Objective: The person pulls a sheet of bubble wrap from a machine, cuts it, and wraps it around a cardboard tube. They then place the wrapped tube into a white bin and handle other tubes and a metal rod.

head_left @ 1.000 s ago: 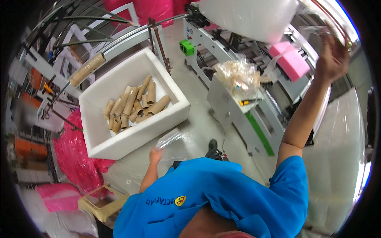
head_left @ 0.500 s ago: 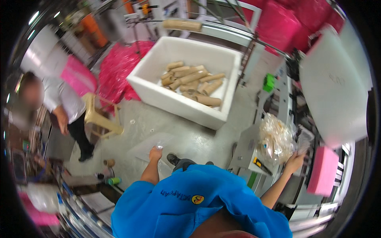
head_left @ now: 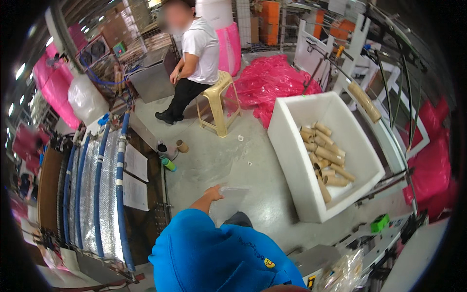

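My left hand reaches out over the grey floor, its fingers closed on a thin clear plastic sheet. The sheet hangs from the fingers and is hard to tell from the floor behind it. Whether it is a bag or a single layer, I cannot tell. My right hand is out of view. At the lower edge, on my right side, lies a crumpled bundle of clear plastic, partly cut off by the frame's rim.
A white foam box holding several cardboard tubes stands to the right. Ahead, a person sits on a yellow stool beside heaped pink film. A machine with blue rollers stands left; a green bottle is near it.
My view has turned left, so the box now appears further right and the roller machine shows fully. My right hand, earlier at the clear plastic bundle, has left view. My left hand still holds the sheet.
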The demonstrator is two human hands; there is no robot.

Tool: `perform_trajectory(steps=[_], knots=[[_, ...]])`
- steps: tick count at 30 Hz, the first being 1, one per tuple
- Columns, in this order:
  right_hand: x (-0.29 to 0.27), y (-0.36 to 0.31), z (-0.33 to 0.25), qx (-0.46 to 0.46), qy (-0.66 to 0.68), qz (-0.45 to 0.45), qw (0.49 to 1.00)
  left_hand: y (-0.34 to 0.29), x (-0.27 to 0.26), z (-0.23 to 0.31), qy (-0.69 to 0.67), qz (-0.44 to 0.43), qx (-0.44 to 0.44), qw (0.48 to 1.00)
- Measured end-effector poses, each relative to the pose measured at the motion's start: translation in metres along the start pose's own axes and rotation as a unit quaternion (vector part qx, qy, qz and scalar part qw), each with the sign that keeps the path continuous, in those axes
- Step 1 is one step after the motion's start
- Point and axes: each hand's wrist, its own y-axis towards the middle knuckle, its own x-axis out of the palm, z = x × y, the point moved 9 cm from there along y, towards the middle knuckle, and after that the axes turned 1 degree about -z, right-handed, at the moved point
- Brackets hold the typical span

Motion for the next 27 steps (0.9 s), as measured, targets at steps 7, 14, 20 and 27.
perform_trajectory(steps=[7, 14, 20, 27], knots=[[-0.022, 0.059, -0.210, -0.174, 0.196, 0.006, 0.965, -0.011, 0.021, -0.038, -0.079, -0.013, -0.071, 0.994], [0.041, -0.088, -0.531, -0.352, 0.344, -0.321, 0.809, -0.008, -0.041, -0.004, -0.113, 0.080, 0.067, 0.988], [0.050, -0.248, -0.698, -0.554, 0.323, -0.426, 0.638, -0.025, -0.202, -0.001, -0.158, 0.330, 0.155, 0.918], [0.078, -0.315, -0.831, -0.619, 0.308, -0.436, 0.576, -0.038, -0.390, -0.088, -0.231, 0.593, 0.092, 0.766]])
